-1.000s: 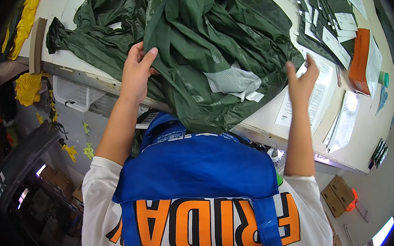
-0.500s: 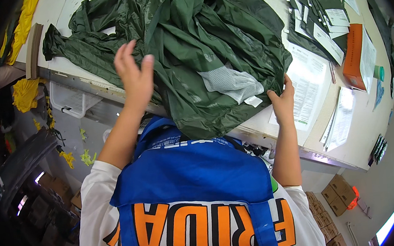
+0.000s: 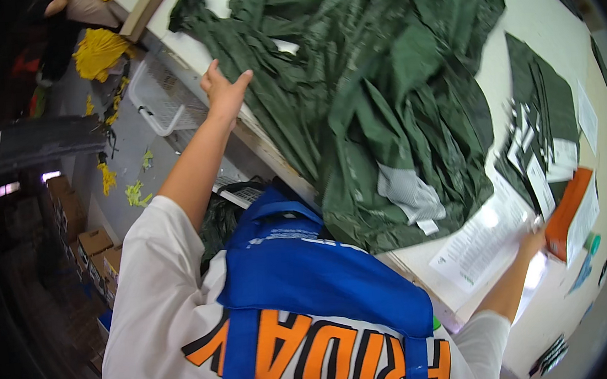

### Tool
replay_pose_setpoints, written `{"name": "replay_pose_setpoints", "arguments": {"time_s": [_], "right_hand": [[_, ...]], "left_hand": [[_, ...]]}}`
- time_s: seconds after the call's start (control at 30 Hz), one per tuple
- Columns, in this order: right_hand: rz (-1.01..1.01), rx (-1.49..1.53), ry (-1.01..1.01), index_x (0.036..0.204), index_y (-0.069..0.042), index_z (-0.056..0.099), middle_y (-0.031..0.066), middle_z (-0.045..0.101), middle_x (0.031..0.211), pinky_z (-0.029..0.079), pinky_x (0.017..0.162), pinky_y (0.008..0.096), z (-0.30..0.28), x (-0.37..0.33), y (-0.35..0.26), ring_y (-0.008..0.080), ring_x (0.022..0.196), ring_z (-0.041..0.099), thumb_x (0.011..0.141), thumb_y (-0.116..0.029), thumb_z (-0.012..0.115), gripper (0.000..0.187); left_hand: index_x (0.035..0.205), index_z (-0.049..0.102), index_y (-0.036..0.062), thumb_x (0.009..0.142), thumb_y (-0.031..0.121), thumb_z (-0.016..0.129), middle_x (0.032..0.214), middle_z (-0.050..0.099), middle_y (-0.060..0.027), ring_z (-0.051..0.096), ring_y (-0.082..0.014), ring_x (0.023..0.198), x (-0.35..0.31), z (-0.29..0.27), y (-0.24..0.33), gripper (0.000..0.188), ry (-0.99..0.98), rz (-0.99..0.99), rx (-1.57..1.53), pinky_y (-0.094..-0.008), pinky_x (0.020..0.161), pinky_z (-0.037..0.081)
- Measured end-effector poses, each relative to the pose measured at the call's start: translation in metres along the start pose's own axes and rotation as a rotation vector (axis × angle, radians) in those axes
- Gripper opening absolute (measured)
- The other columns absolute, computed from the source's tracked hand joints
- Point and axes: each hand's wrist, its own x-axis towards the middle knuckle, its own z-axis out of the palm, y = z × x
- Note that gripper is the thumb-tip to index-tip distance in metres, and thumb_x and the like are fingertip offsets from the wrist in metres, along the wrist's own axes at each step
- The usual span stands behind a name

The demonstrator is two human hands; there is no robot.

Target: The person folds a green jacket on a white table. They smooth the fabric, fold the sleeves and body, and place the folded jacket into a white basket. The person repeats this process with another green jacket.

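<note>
A dark green garment of thin, crinkled fabric (image 3: 354, 114) lies in a heap across the table, with a grey mesh piece (image 3: 411, 192) and a small white label (image 3: 428, 227) near its front edge. My left hand (image 3: 224, 92) is open, thumb and fingers apart, at the table edge beside the garment's long, narrow left part. Off to the right, my right hand (image 3: 533, 239) reaches over papers, right by an orange box (image 3: 569, 215). Its fingers are small and blurred, and I cannot make out whether they hold anything.
Flat green pieces (image 3: 542, 92) with several white tags lie right of the garment. A printed sheet (image 3: 459, 259) rests at the front. Below the left edge stands a clear plastic bin (image 3: 157, 98); yellow fabric (image 3: 100, 54) hangs beyond it.
My right hand has let go of the garment's edge and moved right to the orange box. My left hand has shifted left toward the table edge. The view has turned.
</note>
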Motion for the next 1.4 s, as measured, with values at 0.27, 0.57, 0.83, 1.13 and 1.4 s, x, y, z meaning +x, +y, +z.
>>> {"name": "replay_pose_setpoints", "arguments": {"time_s": [0.27,0.57,0.83,1.13,1.4], "right_hand": [[0.349,0.720,-0.066,0.105,-0.001,0.057,0.0017,0.057,0.090,0.040,0.057,0.0227,-0.062,-0.040,-0.189,0.0086,0.070,0.048,0.088,-0.014,0.056,0.021],[-0.046,0.632,-0.473,0.105,-0.004,0.063,0.0122,0.066,0.102,0.049,0.075,0.0315,-0.047,-0.133,-0.598,0.0195,0.085,0.062,0.078,-0.026,0.074,0.036],[0.011,0.612,-0.196,0.107,0.002,0.059,0.0110,0.066,0.085,0.048,0.073,0.0298,-0.012,-0.090,-0.515,0.0147,0.077,0.059,0.088,-0.011,0.059,0.023],[0.086,0.382,-0.121,0.124,0.001,0.046,0.0155,0.054,0.107,0.044,0.082,0.0306,-0.007,-0.084,-0.453,0.0228,0.089,0.053,0.088,-0.011,0.060,0.041],[-0.180,0.898,-0.236,0.116,0.001,0.052,0.0080,0.057,0.096,0.043,0.083,0.0284,-0.021,-0.084,-0.560,0.0167,0.089,0.054,0.091,-0.010,0.056,0.028]], "left_hand": [[0.143,0.024,0.0077,0.073,0.039,0.076,0.145,0.017,-0.0178,0.023,-0.0347,0.134,0.172,-0.017,0.004,0.093,0.276,-0.115,0.144,-0.0422,0.108,0.029],[0.128,0.046,0.0039,0.080,0.014,0.069,0.118,0.057,-0.0166,0.063,-0.0220,0.092,0.030,0.059,0.064,0.054,-0.853,0.373,-0.231,-0.0349,0.081,0.051],[0.136,0.043,0.0100,0.081,0.023,0.069,0.144,0.038,-0.0112,0.035,-0.0331,0.131,0.083,0.042,0.002,0.063,-0.613,0.687,0.338,-0.0410,0.106,0.034],[0.140,0.037,0.0099,0.075,0.030,0.075,0.140,0.039,-0.0101,0.035,-0.0362,0.128,0.292,-0.047,-0.025,0.079,0.270,0.099,0.275,-0.0488,0.102,0.035],[0.093,0.062,0.0052,0.085,0.018,0.061,0.086,0.063,-0.0156,0.060,-0.0347,0.085,0.249,-0.087,-0.006,0.015,0.160,0.485,-0.166,-0.0422,0.076,0.048]]}}
